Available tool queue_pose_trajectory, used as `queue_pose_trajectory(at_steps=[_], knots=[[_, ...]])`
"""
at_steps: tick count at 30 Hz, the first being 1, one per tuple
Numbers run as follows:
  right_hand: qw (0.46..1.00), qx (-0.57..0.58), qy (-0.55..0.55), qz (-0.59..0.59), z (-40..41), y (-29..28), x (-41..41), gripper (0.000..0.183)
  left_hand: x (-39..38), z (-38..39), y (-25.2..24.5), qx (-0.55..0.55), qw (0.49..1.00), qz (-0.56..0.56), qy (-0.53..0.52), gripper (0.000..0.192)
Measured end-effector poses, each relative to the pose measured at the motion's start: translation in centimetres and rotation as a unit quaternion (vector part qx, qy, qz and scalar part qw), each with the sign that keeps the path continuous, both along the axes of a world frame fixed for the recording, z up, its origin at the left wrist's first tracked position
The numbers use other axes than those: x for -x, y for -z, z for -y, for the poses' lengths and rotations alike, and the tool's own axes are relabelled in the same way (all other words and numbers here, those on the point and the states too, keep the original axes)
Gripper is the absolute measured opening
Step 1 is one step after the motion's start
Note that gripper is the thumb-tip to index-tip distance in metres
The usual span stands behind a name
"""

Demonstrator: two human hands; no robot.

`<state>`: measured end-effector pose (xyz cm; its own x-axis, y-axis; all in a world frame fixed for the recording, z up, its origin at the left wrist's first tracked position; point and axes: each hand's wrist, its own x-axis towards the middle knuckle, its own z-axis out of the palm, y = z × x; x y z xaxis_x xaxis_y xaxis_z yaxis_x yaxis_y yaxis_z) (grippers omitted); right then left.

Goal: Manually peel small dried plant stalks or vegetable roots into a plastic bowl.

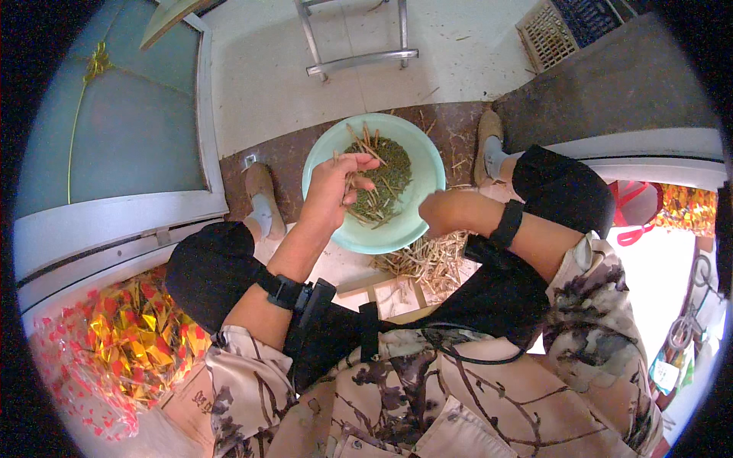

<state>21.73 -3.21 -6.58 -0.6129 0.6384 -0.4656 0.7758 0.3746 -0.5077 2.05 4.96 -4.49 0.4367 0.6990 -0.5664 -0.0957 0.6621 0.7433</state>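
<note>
A pale green plastic basin (421, 172) stands on the floor between my feet. In it lie small green beans (395, 157), mixed with dry brown pods (366, 140). Above the basin's left side is my left hand (338, 183), its palm turned inward and its fingers curled around a few dry pods (348, 182). My right hand (449, 212) is at the basin's right rim, back of the hand up. Its fingers are hidden, so I cannot see whether anything is in them. Below it, a heap of split, straw-coloured husks (426, 257) lies on the floor.
A metal-framed stool or rack (362, 62) stands beyond the basin. A plastic crate (550, 37) is at the far right. On the left is a framed glass door (137, 126) tied with yellow cord. A clear bag of gold and red foil (143, 332) sits at lower left.
</note>
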Motion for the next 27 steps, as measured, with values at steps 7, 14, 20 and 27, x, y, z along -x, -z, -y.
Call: queue_pose_trajectory(at_steps=[7, 14, 20, 27], knots=[[0.994, -0.025, 0.071, 0.074, -5.7, -0.7, 2.2, 0.022, 0.2, -0.3, -0.6, -0.065, 0.998, -0.016, 0.003, 0.025], [0.887, 0.048, 0.35, -0.298, -9.0, -3.9, 2.5, 0.022, 0.5, -0.8, -0.5, 0.032, 0.995, 0.095, -0.019, 0.033], [0.866, 0.065, 0.314, -0.383, -9.2, -4.0, 3.6, 0.026, 0.0, -0.7, -1.6, 0.065, 0.98, 0.179, 0.052, 0.06], [0.865, 0.153, 0.324, -0.352, -9.2, -5.2, 4.7, 0.027, -0.2, -0.6, -1.7, 0.083, 0.986, 0.132, 0.051, 0.064]])
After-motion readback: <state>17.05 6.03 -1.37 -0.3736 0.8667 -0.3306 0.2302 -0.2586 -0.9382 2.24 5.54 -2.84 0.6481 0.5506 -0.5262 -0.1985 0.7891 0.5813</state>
